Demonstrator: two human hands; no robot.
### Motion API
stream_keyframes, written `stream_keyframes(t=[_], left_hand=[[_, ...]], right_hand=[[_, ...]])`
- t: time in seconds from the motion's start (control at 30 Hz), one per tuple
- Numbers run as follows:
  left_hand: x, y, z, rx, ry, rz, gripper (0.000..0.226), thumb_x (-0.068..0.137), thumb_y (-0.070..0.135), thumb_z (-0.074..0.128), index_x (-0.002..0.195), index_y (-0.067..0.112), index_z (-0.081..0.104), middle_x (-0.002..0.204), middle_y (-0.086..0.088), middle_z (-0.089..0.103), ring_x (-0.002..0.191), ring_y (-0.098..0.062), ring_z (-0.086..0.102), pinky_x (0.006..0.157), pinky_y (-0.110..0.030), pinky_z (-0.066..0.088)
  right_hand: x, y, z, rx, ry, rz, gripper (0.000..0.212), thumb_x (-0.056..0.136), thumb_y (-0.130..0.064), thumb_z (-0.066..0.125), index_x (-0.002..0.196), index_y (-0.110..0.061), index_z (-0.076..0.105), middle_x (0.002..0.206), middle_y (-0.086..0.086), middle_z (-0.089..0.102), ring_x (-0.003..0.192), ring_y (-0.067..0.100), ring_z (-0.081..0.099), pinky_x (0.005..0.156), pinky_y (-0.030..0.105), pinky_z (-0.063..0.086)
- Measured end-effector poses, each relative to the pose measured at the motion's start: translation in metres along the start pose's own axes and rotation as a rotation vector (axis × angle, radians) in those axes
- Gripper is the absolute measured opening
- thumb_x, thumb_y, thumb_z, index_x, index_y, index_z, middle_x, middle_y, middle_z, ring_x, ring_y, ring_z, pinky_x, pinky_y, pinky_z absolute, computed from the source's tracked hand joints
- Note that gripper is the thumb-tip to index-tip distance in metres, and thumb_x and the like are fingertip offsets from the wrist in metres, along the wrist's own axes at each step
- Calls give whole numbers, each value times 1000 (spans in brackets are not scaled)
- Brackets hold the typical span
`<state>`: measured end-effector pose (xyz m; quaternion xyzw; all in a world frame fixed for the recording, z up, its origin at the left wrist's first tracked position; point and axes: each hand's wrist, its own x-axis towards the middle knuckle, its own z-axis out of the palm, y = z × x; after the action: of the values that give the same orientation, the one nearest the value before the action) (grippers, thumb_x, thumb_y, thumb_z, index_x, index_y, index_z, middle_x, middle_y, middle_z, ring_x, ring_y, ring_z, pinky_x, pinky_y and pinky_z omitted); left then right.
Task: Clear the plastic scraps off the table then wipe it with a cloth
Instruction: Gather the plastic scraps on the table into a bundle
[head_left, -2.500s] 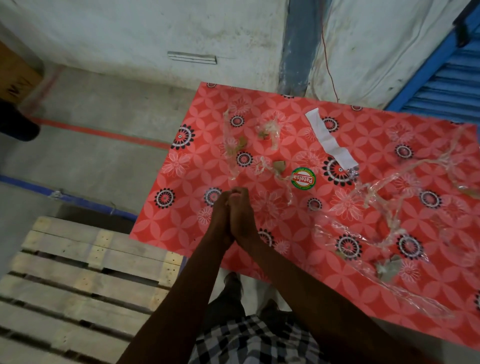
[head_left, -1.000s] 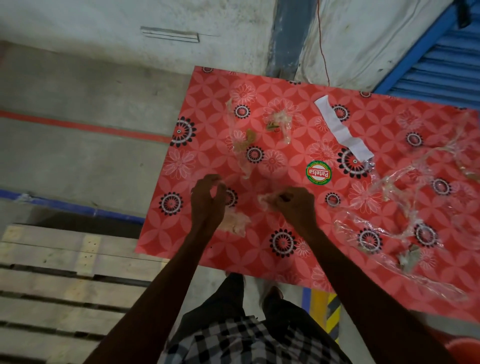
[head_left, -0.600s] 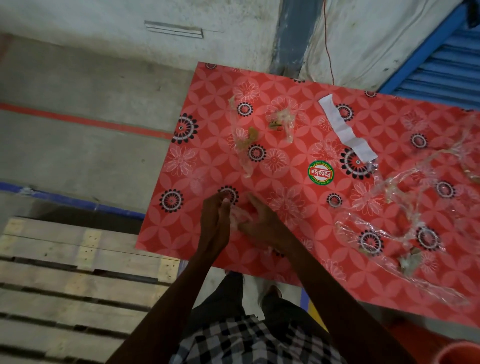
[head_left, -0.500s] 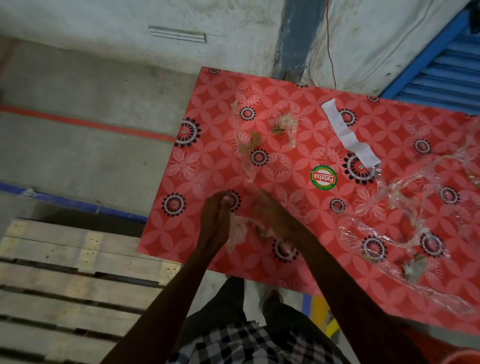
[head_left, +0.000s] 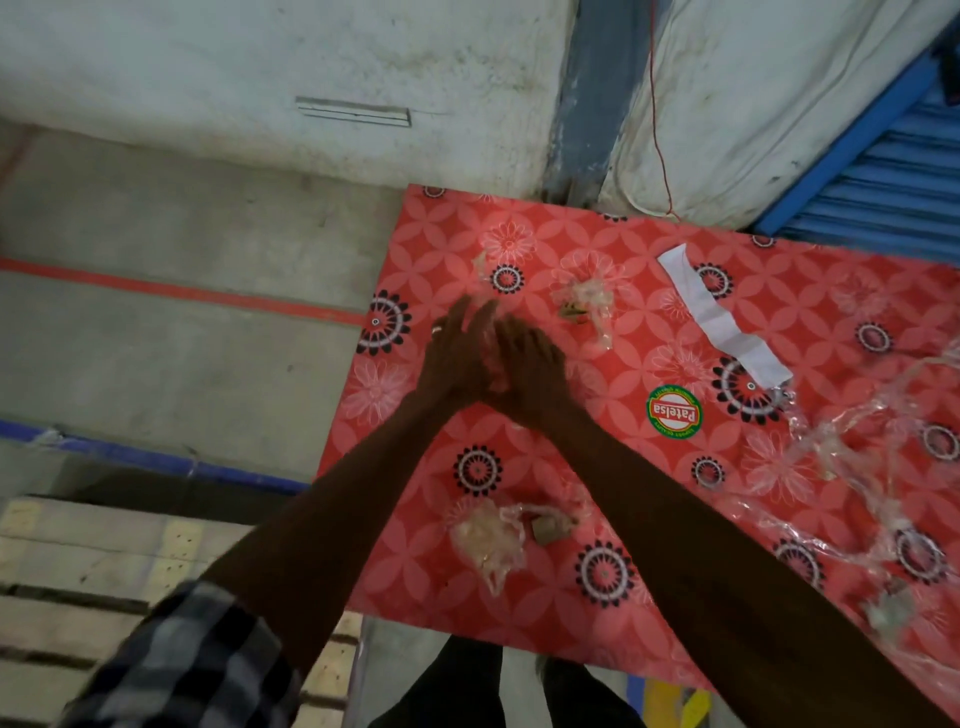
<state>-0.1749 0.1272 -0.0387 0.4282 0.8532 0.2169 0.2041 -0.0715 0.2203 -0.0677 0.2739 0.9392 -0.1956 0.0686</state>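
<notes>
You had both hands together just above the middle of the frame, on the red patterned table (head_left: 613, 467). Your left hand (head_left: 457, 358) lay with its fingers stretched out nearly straight; your right hand (head_left: 530, 364) touched it, fingers bent over a bit of clear plastic between the palms, though blur hid whether you were truly gripping it. A crumpled plastic wad (head_left: 488, 540) sat lower centre, between your forearms. Another scrap (head_left: 584, 304) lay just right of your fingers, and a long tangle of clear film (head_left: 857, 467) sprawled along the right side. A white strip (head_left: 719, 317) rested upper right.
</notes>
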Motion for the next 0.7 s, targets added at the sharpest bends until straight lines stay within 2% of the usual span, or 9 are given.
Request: stream_keyframes(t=[0.1, 0.2, 0.27, 0.33, 0.43, 0.53, 0.57, 0.63, 0.7], left_hand=[[25, -7, -8, 198, -28, 99, 66, 99, 25, 53, 159, 28, 25, 169, -14, 12, 152, -41, 19, 119, -59, 28], [42, -19, -11, 346, -73, 167, 57, 97, 30, 57, 152, 28, 39, 164, -11, 27, 146, -40, 30, 113, -59, 36], [51, -24, -13, 377, -38, 228, 45, 95, 21, 59, 139, 20, 52, 152, -12, 44, 136, -38, 44, 107, -58, 43], [59, -29, -18, 385, 8, 323, 28, 94, 13, 60, 122, 10, 60, 134, -16, 57, 121, -37, 54, 97, -54, 52], [66, -33, -24, 358, 71, 410, 13, 90, 6, 65, 103, 4, 66, 114, -17, 66, 106, -36, 60, 85, -51, 57], [66, -35, -19, 276, 132, 456, 9, 91, 8, 57, 91, 3, 65, 98, -18, 66, 96, -37, 59, 78, -46, 54], [64, -36, -17, 229, 125, 462, 17, 94, 13, 50, 89, 3, 63, 94, -18, 65, 92, -36, 58, 75, -46, 52], [61, -40, -12, 145, 151, 473, 34, 99, 23, 35, 89, 4, 60, 90, -18, 62, 82, -30, 54, 70, -46, 51], [61, -46, -9, 77, 166, 451, 35, 103, 24, 34, 102, 2, 61, 101, -18, 63, 88, -27, 56, 75, -41, 53]], right_hand=[[-6, -7, 19, -3, 227, -71, 56, 93, -9, 56, 148, -3, 41, 151, 20, 44, 138, 36, 41, 115, 50, 36], [-18, -8, 25, 126, 357, -75, 50, 83, 15, 55, 131, 1, 58, 122, 19, 63, 110, 35, 57, 95, 46, 53], [-19, -9, 21, 135, 383, -59, 36, 85, 14, 59, 117, 0, 67, 106, 16, 67, 96, 32, 59, 82, 38, 56], [-14, -10, 14, 93, 375, -58, 28, 85, 11, 60, 107, -1, 71, 97, 16, 69, 88, 31, 61, 78, 27, 49], [-5, -9, -2, 139, 383, -41, 20, 79, 11, 64, 90, -1, 75, 83, 15, 71, 71, 26, 63, 68, 27, 47], [3, 1, -19, 410, 426, 75, 23, 78, 4, 58, 65, -10, 70, 61, 4, 65, 47, 11, 49, 52, 26, 45], [4, 5, -24, 544, 437, 122, 24, 80, 2, 58, 66, -11, 72, 60, 1, 66, 45, 8, 49, 48, 26, 46], [6, 10, -31, 803, 384, 236, 22, 84, 3, 61, 80, -11, 78, 72, -2, 72, 54, 4, 61, 53, 21, 54], [8, 10, -35, 983, 313, 292, 27, 85, 7, 59, 82, -12, 78, 76, -2, 73, 62, 0, 65, 60, 17, 54]])
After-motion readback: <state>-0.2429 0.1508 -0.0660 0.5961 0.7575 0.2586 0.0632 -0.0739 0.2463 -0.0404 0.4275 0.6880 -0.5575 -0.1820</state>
